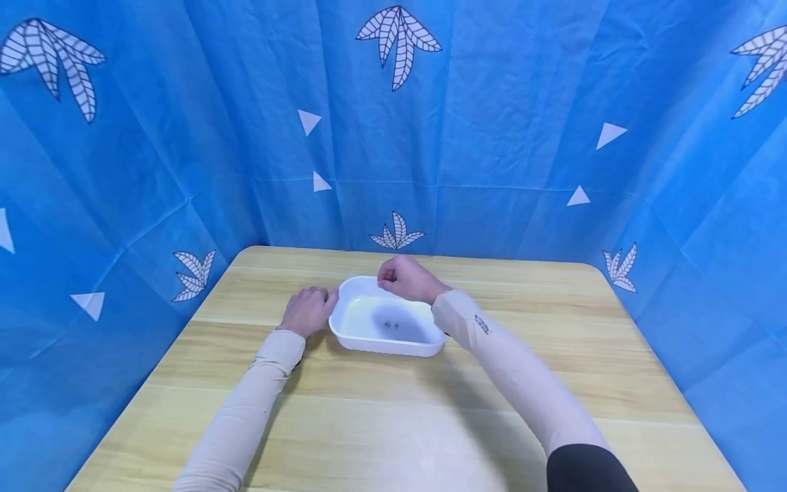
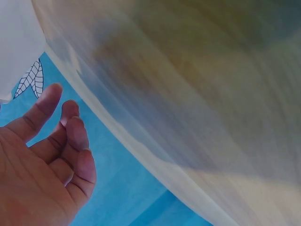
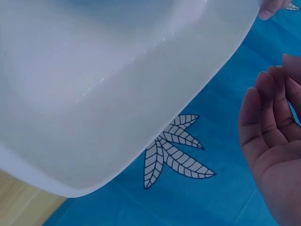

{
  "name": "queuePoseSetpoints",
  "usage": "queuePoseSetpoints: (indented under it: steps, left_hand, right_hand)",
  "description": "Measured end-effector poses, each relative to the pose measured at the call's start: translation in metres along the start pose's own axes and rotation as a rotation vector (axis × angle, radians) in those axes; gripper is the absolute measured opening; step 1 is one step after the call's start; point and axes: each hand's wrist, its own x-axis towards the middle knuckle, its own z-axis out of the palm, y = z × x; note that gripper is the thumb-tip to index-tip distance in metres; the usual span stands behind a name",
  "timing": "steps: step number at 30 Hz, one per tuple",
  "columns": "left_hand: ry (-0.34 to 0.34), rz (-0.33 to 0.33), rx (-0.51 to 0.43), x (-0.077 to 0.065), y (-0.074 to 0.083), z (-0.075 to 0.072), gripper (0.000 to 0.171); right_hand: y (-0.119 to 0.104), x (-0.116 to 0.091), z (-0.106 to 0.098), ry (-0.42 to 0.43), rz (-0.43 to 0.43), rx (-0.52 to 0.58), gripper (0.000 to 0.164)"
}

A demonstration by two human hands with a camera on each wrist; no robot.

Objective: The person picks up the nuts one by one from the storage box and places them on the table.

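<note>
A white oblong basin point(image 1: 363, 318) stands on the wooden table. Two small dark spots point(image 1: 391, 325) show on its floor, their kind too small to make out. My left hand point(image 1: 309, 309) is at the basin's left end, thumb side against the rim; in the left wrist view its fingers point(image 2: 77, 134) are loosely bent beside the basin's outside. Over the basin's far right side is my right hand point(image 1: 406, 279), palm turned down. Its fingers point(image 3: 251, 117) are loosely curled with the thumb close by, and nothing shows between them in the right wrist view.
The pale wooden table point(image 1: 590, 369) extends around the basin. A blue curtain point(image 1: 492, 123) with white leaf and triangle prints encloses the back and both sides. The right forearm point(image 1: 516, 369) passes over the basin's right end.
</note>
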Motion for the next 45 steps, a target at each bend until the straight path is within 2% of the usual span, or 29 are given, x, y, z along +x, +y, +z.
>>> queuePoseSetpoints:
  steps: [8, 18, 25, 35, 40, 45]
  left_hand:
    - [0.0, 0.003, 0.004, 0.0, 0.001, 0.002, 0.066]
    - [0.002, 0.002, 0.008, 0.0, 0.002, 0.002, 0.068]
    - [0.012, 0.003, 0.0, 0.001, 0.001, 0.003, 0.065]
    - [0.018, -0.004, 0.005, -0.002, 0.003, 0.003, 0.064]
    - [0.022, 0.001, 0.003, -0.002, 0.002, 0.005, 0.064]
    - [0.028, 0.007, 0.005, -0.002, 0.002, 0.003, 0.064]
  right_hand:
    - [0.005, 0.009, 0.009, -0.05, 0.016, -0.049, 0.016]
    - [0.013, 0.015, 0.019, -0.108, -0.037, -0.108, 0.013]
    - [0.018, 0.016, 0.027, -0.187, 0.009, -0.161, 0.013]
    - [0.02, 0.008, 0.033, -0.326, 0.089, -0.249, 0.016]
    - [0.021, 0.004, 0.037, -0.344, 0.114, -0.253, 0.013]
    - [0.02, 0.004, 0.038, -0.355, 0.089, -0.243, 0.005]
